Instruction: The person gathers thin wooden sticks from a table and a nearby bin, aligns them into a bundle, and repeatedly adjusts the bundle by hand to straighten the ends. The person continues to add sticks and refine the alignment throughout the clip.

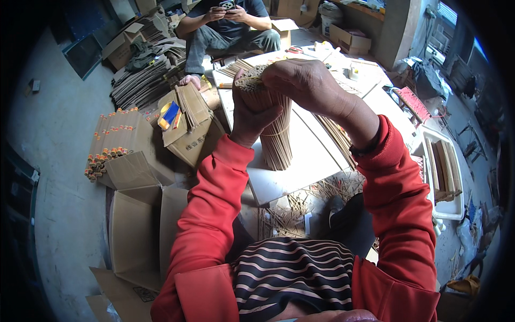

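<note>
Evidently the step in hand is evening up a bundle of thin brown sticks, held upright over the white table. The left hand wraps closed around its upper part; the right hand curls over the top ends, fingers shut on them. Next, I judge, a steady grip while the ends are levelled. Far left lie stacked tan packets with orange tips, then flat cardboard boxes, a yellow-and-blue packet, and, right, a white tray.

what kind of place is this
Probably a small packing workshop: the left hand and right hand hold a bundle of thin sticks over a white table, with cardboard boxes beside it.
</note>
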A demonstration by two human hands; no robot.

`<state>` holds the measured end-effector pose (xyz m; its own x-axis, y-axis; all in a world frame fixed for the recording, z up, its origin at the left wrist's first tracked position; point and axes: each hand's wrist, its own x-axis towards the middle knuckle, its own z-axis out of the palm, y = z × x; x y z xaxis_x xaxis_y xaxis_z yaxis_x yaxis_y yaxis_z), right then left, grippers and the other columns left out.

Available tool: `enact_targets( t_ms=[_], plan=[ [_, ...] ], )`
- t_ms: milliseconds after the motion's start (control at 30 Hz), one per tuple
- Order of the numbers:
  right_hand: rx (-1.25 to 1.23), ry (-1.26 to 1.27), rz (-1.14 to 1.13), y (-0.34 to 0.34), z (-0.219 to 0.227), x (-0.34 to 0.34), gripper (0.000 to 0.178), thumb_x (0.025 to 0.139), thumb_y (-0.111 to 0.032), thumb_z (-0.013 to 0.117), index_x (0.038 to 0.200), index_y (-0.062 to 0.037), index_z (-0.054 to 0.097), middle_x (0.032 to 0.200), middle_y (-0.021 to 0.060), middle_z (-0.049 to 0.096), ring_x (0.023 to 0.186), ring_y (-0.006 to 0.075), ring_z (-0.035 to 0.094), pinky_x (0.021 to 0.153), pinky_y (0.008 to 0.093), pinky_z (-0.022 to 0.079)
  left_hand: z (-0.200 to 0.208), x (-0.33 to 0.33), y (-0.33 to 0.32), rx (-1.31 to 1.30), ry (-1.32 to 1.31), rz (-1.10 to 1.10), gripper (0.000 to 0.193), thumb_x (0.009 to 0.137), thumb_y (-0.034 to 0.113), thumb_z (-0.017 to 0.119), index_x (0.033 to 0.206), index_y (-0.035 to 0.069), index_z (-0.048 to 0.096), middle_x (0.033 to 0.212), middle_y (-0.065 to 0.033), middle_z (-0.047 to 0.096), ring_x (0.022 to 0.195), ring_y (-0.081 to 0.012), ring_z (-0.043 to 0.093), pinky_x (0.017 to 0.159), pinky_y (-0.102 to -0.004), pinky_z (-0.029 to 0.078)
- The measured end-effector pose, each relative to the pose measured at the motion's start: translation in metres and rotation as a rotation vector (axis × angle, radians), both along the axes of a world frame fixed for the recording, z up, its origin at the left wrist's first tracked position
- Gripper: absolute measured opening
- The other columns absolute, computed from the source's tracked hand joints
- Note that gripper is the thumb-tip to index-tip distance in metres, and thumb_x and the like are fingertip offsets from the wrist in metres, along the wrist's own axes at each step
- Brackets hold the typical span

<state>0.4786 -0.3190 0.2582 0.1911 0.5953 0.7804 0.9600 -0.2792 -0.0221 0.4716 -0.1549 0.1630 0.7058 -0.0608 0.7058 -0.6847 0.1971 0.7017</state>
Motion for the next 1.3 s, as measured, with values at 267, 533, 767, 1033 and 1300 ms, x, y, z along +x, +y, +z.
enact_targets(
  t_ms=[267, 533, 767, 1033, 1300],
  plan=[
    [0.592, 0.647, 0.212, -0.013, 0.039, 0.055, 0.021, 0.084, -0.021, 0.063, 0.095, -0.0035, 0.059, 0.088, 0.0049, 0.062, 0.075, 0.0127, 0.06, 0.066, 0.0274, 0.048, -0.002, 0.003, -0.004, -0.006, -0.029, 0.063, 0.094, 0.065, 0.008, 0.079, 0.135, 0.007, 0.017, 0.12, -0.0101, 0.044, 0.109, -0.0204, 0.047, 0.095, -0.0328, 0.04],
    [0.188, 1.227, -0.448, -0.061, -0.094, 0.109, 0.019, 0.086, -0.017, 0.055, 0.091, 0.0014, 0.059, 0.075, 0.0073, 0.064, 0.058, 0.0104, 0.06, 0.052, 0.0225, 0.05, -0.002, 0.0, -0.004, -0.038, -0.053, 0.06, 0.093, 0.065, 0.006, 0.077, 0.135, 0.006, 0.016, 0.119, -0.0093, 0.045, 0.108, -0.0191, 0.048, 0.095, -0.0331, 0.04],
    [0.201, 1.05, -0.347, -0.048, -0.144, 0.12, 0.051, 0.092, -0.039, 0.047, 0.122, 0.0021, 0.046, 0.12, 0.0177, 0.053, 0.111, 0.0274, 0.051, 0.097, 0.0343, 0.036, -0.002, 0.0, -0.006, -0.065, -0.046, 0.01, 0.088, 0.065, 0.007, 0.079, 0.133, 0.003, 0.022, 0.118, -0.0079, 0.046, 0.106, -0.0172, 0.049, 0.094, -0.0313, 0.04],
    [0.736, 0.92, 0.133, 0.033, -0.146, -0.004, 0.052, 0.098, -0.036, 0.021, 0.127, 0.0038, 0.039, 0.125, 0.0168, 0.046, 0.118, 0.0229, 0.04, 0.102, 0.03, 0.026, -0.054, 0.002, -0.007, 0.051, 0.005, 0.172, 0.085, 0.062, 0.026, 0.083, 0.124, -0.001, 0.03, 0.114, -0.009, 0.05, 0.102, -0.0175, 0.052, 0.091, -0.0302, 0.041],
    [0.73, 1.041, 0.013, 0.036, -0.2, -0.003, 0.054, 0.098, -0.037, 0.022, 0.116, 0.0073, 0.046, 0.11, 0.0181, 0.053, 0.103, 0.0231, 0.048, 0.093, 0.0313, 0.035, -0.119, -0.004, -0.008, -0.028, 0.26, 0.016, 0.092, 0.061, 0.025, 0.084, 0.129, 0.003, 0.025, 0.122, -0.0088, 0.044, 0.113, -0.0185, 0.045, 0.098, -0.0329, 0.035]
  ],
)
